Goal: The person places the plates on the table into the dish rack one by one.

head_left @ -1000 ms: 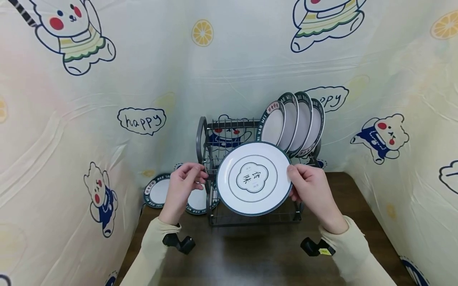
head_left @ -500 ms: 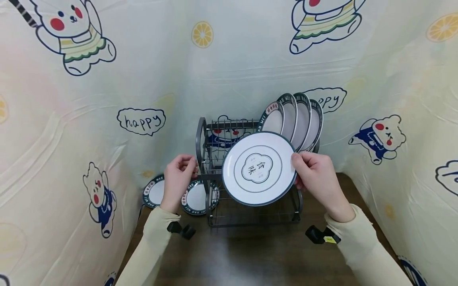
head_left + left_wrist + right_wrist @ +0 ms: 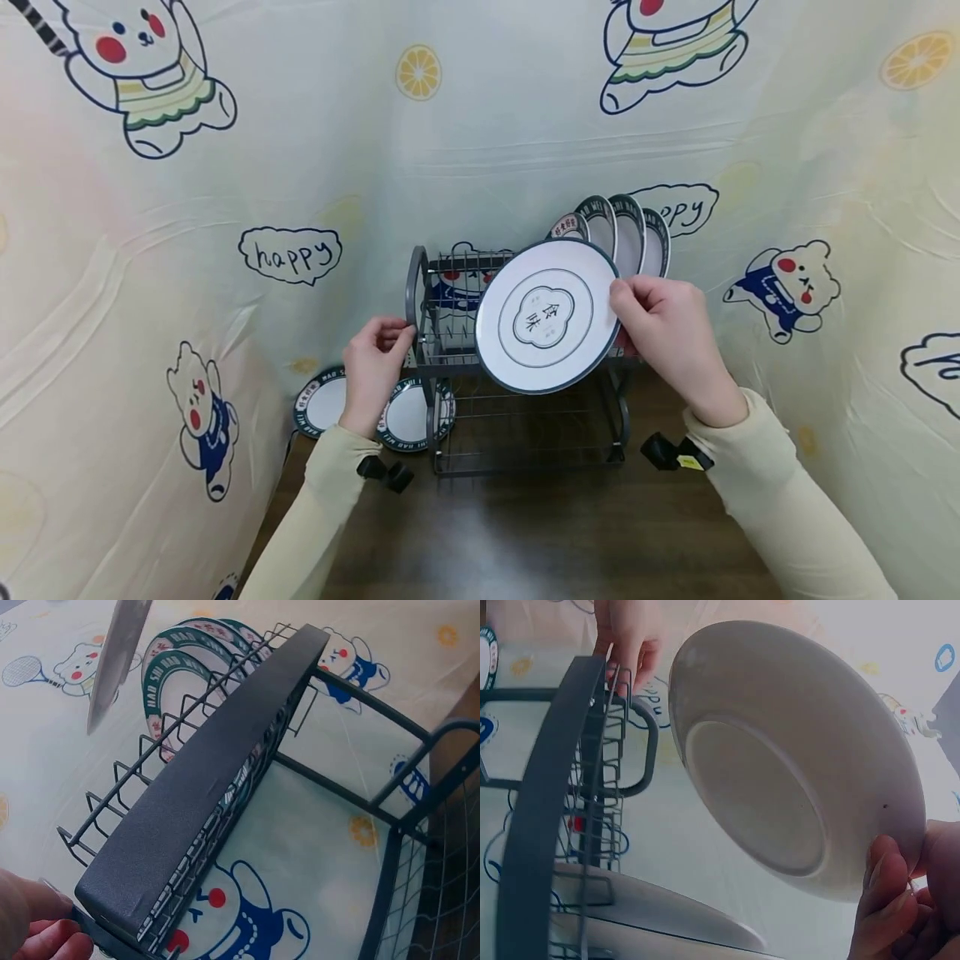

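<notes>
My right hand [image 3: 671, 342] pinches the right rim of a white plate [image 3: 543, 321] with a dark green edge, thumb on the front. The plate is tilted up in front of a dark metal dish rack [image 3: 450, 368], its printed face toward me. Its plain underside, with the fingers [image 3: 889, 889] pressed on it, shows in the right wrist view. My left hand [image 3: 375, 367] grips the left end of the rack's upper tier, thumb and curled fingers at the frame. Several plates [image 3: 630, 229] stand on edge in the upper tier's right part, partly hidden behind the held plate.
Two plates, an outer one [image 3: 324, 406] and an inner one [image 3: 408, 421], lean or lie left of the rack. The rack stands on a brown table [image 3: 525, 533], near a patterned cloth [image 3: 337, 125] that hangs behind and at both sides.
My right hand has raised the plate and brought it slightly right, toward the rack's upper tier. My left hand has moved up to the rack's left end and now grips it.
</notes>
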The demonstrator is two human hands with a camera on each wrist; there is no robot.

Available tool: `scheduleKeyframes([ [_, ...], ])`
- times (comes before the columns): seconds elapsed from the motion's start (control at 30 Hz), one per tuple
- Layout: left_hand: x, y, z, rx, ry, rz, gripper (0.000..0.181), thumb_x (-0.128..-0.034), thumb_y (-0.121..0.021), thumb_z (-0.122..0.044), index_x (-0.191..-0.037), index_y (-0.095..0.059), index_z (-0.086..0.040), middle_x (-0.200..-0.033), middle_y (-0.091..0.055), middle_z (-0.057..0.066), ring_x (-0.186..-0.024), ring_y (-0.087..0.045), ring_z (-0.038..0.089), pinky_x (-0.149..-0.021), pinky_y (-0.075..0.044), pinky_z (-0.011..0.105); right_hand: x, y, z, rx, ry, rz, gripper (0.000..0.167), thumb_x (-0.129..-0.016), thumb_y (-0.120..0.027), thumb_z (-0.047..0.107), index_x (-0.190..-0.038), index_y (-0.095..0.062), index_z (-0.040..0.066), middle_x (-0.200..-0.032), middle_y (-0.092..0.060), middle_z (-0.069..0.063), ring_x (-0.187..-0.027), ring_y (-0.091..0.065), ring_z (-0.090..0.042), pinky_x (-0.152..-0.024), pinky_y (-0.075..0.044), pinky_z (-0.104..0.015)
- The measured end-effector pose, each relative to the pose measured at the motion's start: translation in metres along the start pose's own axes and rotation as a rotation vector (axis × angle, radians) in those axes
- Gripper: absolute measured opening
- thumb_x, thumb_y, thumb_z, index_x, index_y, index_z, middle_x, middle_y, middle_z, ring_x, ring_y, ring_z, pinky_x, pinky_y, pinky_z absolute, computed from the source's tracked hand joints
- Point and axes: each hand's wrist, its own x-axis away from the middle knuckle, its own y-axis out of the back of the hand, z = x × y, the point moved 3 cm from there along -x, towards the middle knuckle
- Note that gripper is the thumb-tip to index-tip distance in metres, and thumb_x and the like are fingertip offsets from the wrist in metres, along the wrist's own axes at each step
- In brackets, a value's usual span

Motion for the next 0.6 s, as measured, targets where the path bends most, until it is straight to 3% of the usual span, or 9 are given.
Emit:
scheduleKeyframes([
  [0.37,-0.002,-0.002,-0.003,-0.071,-0.035,-0.006,0.013,-0.1007,-0.07,-0.014,-0.109,-0.07,-0.003,-0.097,-0.074,0.014,-0.088,-0.069,0.026,-0.069,-0.052,0.018,-0.026,0.003,0.02,0.141,0.143,-0.072,0.042,-0.105,-0.053,0.018,-0.066,-0.065,0.009,-0.054,-0.06,-0.001,-0.046,-0.055,-0.013,-0.042,-0.041,-0.018],
  [0.6,-0.003,-0.003,-0.005,-0.09,-0.06,-0.005,0.016,-0.1008,-0.069,-0.012,-0.112,-0.069,-0.001,-0.104,-0.072,0.016,-0.096,-0.068,0.03,-0.077,-0.059,0.041,-0.043,-0.002,0.033,0.287,0.265,-0.111,0.04,-0.101,-0.051,0.01,-0.061,-0.058,0.009,-0.052,-0.056,-0.003,-0.045,-0.049,-0.015,-0.041,-0.033,-0.024],
])
